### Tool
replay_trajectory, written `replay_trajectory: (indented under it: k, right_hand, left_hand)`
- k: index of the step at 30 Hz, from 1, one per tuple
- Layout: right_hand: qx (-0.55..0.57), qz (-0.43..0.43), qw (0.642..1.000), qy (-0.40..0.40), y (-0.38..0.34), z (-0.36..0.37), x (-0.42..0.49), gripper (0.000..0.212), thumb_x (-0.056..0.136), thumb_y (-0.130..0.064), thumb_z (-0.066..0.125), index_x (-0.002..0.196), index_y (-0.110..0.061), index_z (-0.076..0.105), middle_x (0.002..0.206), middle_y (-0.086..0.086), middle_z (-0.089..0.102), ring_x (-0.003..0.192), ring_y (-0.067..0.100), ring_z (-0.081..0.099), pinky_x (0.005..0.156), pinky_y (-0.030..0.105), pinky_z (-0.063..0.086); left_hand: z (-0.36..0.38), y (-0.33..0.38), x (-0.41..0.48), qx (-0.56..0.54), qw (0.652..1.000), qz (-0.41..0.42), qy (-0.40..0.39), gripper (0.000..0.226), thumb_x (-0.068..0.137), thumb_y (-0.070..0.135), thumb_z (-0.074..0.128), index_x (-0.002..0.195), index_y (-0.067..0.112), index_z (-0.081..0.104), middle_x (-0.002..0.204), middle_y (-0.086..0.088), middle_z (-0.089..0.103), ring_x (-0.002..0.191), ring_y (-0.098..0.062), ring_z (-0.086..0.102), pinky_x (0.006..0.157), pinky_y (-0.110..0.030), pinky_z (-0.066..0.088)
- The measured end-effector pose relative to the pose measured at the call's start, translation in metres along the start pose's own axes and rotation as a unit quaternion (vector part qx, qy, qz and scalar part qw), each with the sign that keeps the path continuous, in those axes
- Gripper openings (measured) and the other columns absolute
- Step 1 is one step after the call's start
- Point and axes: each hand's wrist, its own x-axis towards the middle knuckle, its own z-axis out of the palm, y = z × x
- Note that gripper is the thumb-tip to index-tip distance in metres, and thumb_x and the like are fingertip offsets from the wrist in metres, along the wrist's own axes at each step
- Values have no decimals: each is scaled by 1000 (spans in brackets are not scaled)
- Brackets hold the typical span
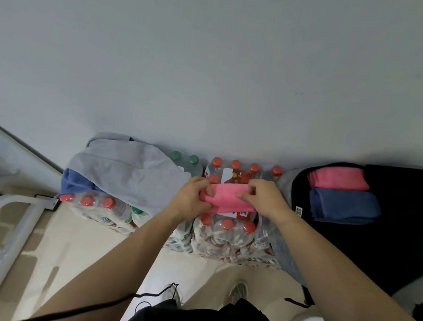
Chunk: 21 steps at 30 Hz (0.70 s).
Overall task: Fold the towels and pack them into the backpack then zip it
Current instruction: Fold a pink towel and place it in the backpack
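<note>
The pink towel [227, 198] lay half-folded, soft and creased, on the bottle packs [224, 237], its long axis running left to right. The left hand [192, 197] pinched one end and the right hand [265, 200] the other, fingers curled on cloth. The black backpack [401, 238] lay rightward, nearer the right hand

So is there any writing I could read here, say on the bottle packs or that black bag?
Nothing here reads clearly.
On the bottle pack, the red and white label: blurred, unreadable.
Just below the pink towel, the red label: white print, too small.
On the black backpack, the white tag: code-like marks, too small to read.
</note>
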Motion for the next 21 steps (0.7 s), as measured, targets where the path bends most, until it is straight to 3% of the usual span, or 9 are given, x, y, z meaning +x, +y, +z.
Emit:
replay_trajectory:
  k: [2, 4, 6, 8, 12, 16, 19, 21]
  right_hand:
    - [-21, -19, 1000, 10, 0, 3, -2, 34, 80, -29, 79, 66, -13, 52, 74, -1, 57, 65, 16, 53, 63, 33, 45]
    - [-44, -35, 998, 20, 1, 5, -3, 34, 80, -26, 78, 66, -18, 48, 81, -3, 53, 73, 17, 53, 67, 33, 44]
    - [-63, -46, 997, 29, 2, 10, -4, 32, 83, -25, 75, 70, -20, 46, 92, -5, 51, 80, 16, 52, 74, 35, 46]
    - [-92, -50, 994, 35, 2, 14, -6, 25, 87, -27, 71, 80, -21, 48, 107, -5, 50, 88, 16, 55, 78, 36, 50]
    - [-177, -42, 982, 52, -6, 18, -9, 19, 90, -33, 65, 102, -23, 54, 120, -3, 48, 102, 21, 56, 76, 39, 53]
    - [-237, -37, 963, 124, -9, 23, -3, 20, 89, -31, 53, 104, -22, 64, 123, 0, 55, 110, 25, 52, 88, 42, 49]
    - [-191, -79, 968, 145, -4, 28, 6, 24, 93, -26, 45, 107, -18, 64, 121, 0, 59, 114, 22, 56, 97, 38, 46]
    - [-201, -111, 968, 103, 3, 35, 12, 33, 99, -26, 40, 127, -19, 57, 139, 2, 53, 131, 23, 47, 110, 39, 36]
  left_hand:
    - [2, -4, -3, 26, 999, 29, -14, 30, 64, 17, 81, 74, 26, 54, 119, 3, 53, 105, -17, 56, 84, -21, 47]
    - [4, -3, -5, 89, 995, 43, -18, 26, 66, 33, 77, 76, 31, 52, 123, 9, 52, 104, -16, 56, 80, -33, 52]
    - [6, 2, -6, 188, 981, 43, 2, 26, 68, 57, 63, 78, 34, 56, 120, 17, 50, 104, -13, 49, 74, -33, 52]
    - [9, 9, -2, 238, 970, 29, 40, 36, 76, 66, 53, 79, 32, 64, 112, 18, 52, 101, -12, 42, 73, -31, 48]
    - [29, 22, 14, 284, 951, 15, 122, 36, 94, 52, 43, 96, 22, 63, 106, 4, 59, 99, -22, 50, 82, -35, 44]
    - [55, 19, 23, 271, 958, -11, 92, 38, 100, 46, 31, 118, 22, 55, 123, 3, 56, 115, -21, 51, 95, -38, 40]
    - [66, 10, 21, 293, 951, -6, 99, 44, 102, 45, 22, 128, 25, 51, 139, 4, 47, 132, -20, 41, 105, -41, 35]
    - [69, 7, 19, 286, 953, -25, 93, 47, 103, 44, 19, 139, 26, 43, 153, 3, 35, 144, -21, 27, 114, -47, 26]
